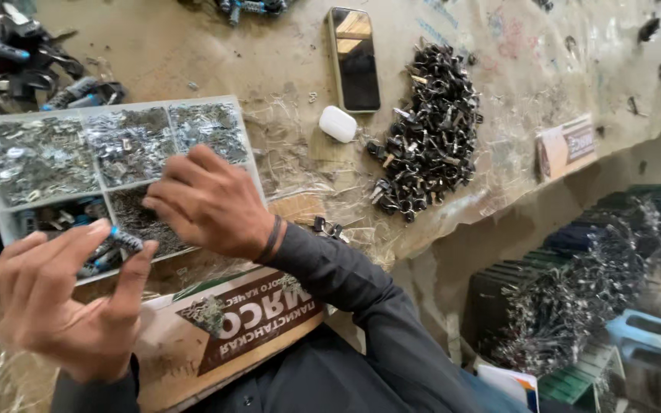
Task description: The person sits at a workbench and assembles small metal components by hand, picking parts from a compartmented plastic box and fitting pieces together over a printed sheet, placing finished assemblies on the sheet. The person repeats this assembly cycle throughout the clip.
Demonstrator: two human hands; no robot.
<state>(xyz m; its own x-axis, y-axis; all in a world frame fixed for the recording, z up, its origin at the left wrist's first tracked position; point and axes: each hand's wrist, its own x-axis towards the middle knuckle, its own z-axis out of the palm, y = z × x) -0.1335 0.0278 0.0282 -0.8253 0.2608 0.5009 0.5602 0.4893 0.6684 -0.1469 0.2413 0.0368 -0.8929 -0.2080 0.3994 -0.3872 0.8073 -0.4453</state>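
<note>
Nearest the camera, at the lower edge of the table (193, 53), a flat cardboard package (227, 329) with a dark red-brown slanted label band and white lettering is lying, its long side running up toward the right. Just above its left end, the left hand (66, 306) is hovering, its fingers (128, 275) pinching a small dark metal part with a blue tip (120, 239). The part's long axis is slanting from upper left to lower right, with the blue tip pointing to the upper left. Just beyond it, the right hand (208, 203) is reaching over a grey plastic compartment tray (109, 107); its fingers are curled loosely downward into the tray, and I cannot tell whether they are gripping anything. The tray's far compartments are holding silvery metal bits, the near ones darker pieces.

Farther right, a white rounded earbud case (338, 124) is lying beside a long heap of small black and silver metal parts (430, 138). Behind the case, a dark rectangular phone (354, 60) is lying face up. At the table's right edge, a small flat box with a brown and white label (568, 145) is lying at a slant.
</note>
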